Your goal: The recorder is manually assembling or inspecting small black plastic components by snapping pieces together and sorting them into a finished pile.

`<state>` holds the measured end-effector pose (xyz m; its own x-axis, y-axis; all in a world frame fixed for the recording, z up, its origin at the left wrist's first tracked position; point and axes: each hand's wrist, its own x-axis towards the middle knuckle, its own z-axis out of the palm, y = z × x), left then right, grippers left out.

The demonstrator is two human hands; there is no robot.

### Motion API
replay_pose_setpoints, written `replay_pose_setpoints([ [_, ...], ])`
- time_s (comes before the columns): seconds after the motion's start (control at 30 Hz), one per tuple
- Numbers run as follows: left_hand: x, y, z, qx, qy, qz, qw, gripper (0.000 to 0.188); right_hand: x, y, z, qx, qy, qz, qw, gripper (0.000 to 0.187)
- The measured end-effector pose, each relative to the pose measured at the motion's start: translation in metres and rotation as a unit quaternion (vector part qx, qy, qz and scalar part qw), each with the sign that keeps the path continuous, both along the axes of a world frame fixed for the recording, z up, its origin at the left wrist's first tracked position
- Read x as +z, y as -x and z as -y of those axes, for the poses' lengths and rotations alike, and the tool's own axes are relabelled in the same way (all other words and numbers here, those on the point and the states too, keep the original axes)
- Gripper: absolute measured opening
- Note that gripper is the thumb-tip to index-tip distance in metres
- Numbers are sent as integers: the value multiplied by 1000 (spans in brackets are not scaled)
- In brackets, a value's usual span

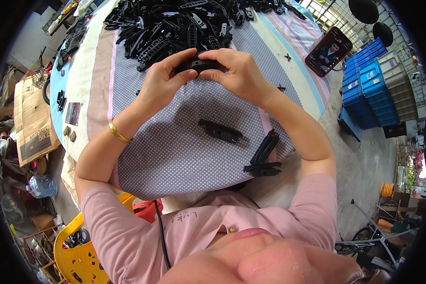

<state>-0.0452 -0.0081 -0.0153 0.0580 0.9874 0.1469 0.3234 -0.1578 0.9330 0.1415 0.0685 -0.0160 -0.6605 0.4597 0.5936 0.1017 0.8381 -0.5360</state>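
Both hands are closed on one dark plastic part [194, 64], held just above the table in front of the pile. My left hand [162, 79] grips its left end between thumb and fingers; my right hand [235, 70] pinches its right end. The fingers cover much of the part. Beyond them lies a large heap of black plastic parts [161, 34], some long and slotted. Closer to my body, a single black part [220, 131] rests on the dotted cloth. Two more, one slanted part [266, 146] and one level part [262, 169], lie near the right front edge, touching or nearly so.
A patterned cloth [165, 165] covers the table. A phone [328, 51] stands at the right, showing a person. Blue crates [364, 83] are stacked beyond it. Small stones [70, 134] lie at the left edge. A yellow chair [83, 255] and cardboard [33, 118] are at my left.
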Motion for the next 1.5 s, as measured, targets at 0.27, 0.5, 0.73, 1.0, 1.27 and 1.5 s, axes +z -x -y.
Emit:
replay_pose_setpoints([
  [0.27,-3,-8,3,9,-165,-177,970,45,3,-6,-12,13,-96,57,994,49],
  [0.5,4,-9,5,30,-204,-236,950,30,10,-7,-5,-22,-176,89,980,33],
  [0.73,7,-7,8,9,-194,-216,957,32,12,-10,-12,36,-142,102,984,33],
  [1.0,-6,-22,15,-245,-154,-241,926,34,16,-36,-56,-224,57,225,946,46],
  [1.27,-17,-17,-1,-64,46,-49,996,44,12,-22,-34,-100,162,200,961,46],
  [1.5,-23,-15,-6,-78,148,346,923,38,4,5,-12,53,208,51,975,35],
])
